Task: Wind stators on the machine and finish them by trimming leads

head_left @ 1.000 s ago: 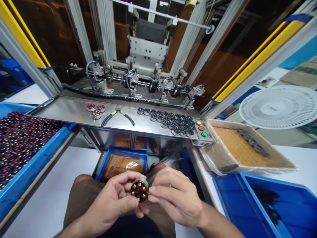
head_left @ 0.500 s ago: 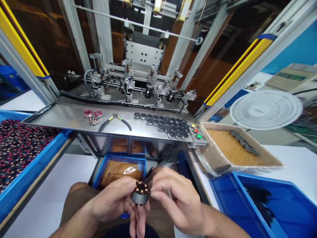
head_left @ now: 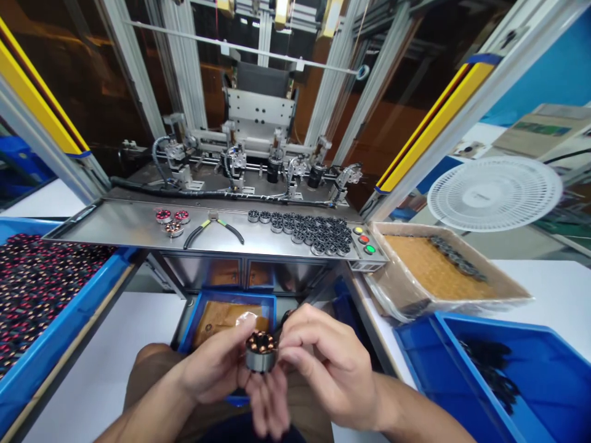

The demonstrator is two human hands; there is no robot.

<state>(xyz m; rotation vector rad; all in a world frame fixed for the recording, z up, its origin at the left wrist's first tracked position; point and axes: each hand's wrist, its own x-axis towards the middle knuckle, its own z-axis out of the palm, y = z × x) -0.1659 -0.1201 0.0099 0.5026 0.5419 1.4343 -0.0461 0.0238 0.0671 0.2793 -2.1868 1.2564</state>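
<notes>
A small round motor part [head_left: 261,352] with copper windings inside a grey metal ring sits between both my hands over my lap. My left hand [head_left: 221,369] cups it from the left and below, fingers closed on it. My right hand [head_left: 323,369] pinches it from the right with thumb and fingertips. The wound face points up.
A steel shelf [head_left: 133,220] carries three red wound parts [head_left: 172,220], green-handled pliers [head_left: 210,226], several grey rings [head_left: 309,229] and coloured buttons [head_left: 364,239]. Blue bins stand at left [head_left: 69,314], right [head_left: 530,369] and below [head_left: 231,311]. A cardboard tray [head_left: 443,271] and a white fan grille [head_left: 494,194] are at right.
The part was tipped from facing me to winding face up and raised slightly. The camera view tilted up a little, and my left fingers are smeared by motion.
</notes>
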